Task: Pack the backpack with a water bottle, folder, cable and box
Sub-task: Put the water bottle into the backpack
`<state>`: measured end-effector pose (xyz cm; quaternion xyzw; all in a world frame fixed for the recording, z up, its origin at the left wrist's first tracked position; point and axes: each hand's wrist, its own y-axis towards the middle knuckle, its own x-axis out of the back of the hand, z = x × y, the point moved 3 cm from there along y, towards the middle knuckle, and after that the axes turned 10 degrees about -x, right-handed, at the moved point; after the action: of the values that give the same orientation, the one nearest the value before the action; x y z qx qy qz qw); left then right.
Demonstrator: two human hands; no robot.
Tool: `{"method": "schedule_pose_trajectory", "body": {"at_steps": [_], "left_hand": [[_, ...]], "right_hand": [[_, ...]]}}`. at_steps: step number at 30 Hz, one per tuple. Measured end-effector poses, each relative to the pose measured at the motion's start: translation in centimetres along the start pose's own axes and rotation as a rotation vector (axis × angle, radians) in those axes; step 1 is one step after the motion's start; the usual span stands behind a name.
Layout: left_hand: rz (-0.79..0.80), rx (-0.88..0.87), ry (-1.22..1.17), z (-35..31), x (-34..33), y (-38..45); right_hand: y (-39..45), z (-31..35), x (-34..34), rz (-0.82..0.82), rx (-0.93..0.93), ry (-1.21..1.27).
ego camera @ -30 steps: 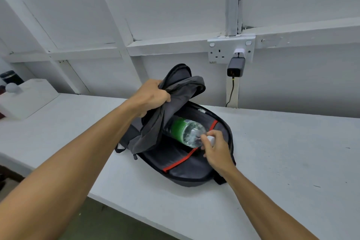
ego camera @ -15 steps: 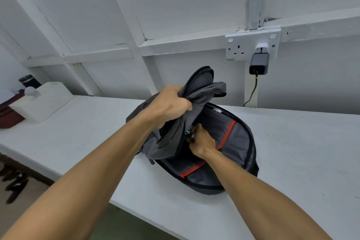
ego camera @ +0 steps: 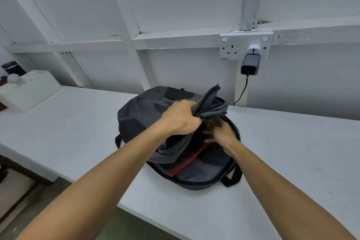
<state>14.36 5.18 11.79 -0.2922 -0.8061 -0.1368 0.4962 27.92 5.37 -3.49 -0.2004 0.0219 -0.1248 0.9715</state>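
A dark grey backpack (ego camera: 148, 109) with a red inner trim lies on the white table (ego camera: 78, 126), its main compartment unzipped. My left hand (ego camera: 181, 118) grips the bunched front flap and holds it up. My right hand (ego camera: 220, 134) reaches into the opening under the flap, its fingers spread in the dark interior. The water bottle is out of sight inside the bag. I see no folder, cable for packing or box.
A white box-like container (ego camera: 33, 91) with a dark cup behind it stands at the far left of the table. A wall socket (ego camera: 245, 46) holds a grey charger (ego camera: 250, 64) whose cable drops behind the table. The table's front edge runs diagonally below my arms.
The bottle, seen going in a second ago, has vanished inside the bag. My right hand has pushed deeper under the flap. The flap has been pulled rightward over the opening.
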Motion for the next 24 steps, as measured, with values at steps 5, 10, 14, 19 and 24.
{"method": "schedule_pose_trajectory", "body": {"at_steps": [5, 10, 14, 19, 24], "left_hand": [[0.188, -0.075, 0.269, 0.0, -8.0, 0.0], [0.289, -0.045, 0.268, 1.2, -15.1, -0.2], [0.292, -0.048, 0.369, 1.9, -17.4, -0.6], [0.276, -0.050, 0.359, 2.0, -17.3, -0.5], [0.032, -0.116, 0.233, -0.8, -14.4, 0.8]], "right_hand": [[-1.9, 0.1, 5.8, 0.037, -0.231, 0.731], [-1.5, -1.3, 6.8, -0.087, -0.186, 0.059], [-1.3, -2.8, 6.8, -0.168, -0.125, -0.224], [-1.6, -2.3, 6.8, -0.204, -0.088, -0.300], [-2.7, -0.7, 9.0, -0.392, 0.025, -0.430]]}}
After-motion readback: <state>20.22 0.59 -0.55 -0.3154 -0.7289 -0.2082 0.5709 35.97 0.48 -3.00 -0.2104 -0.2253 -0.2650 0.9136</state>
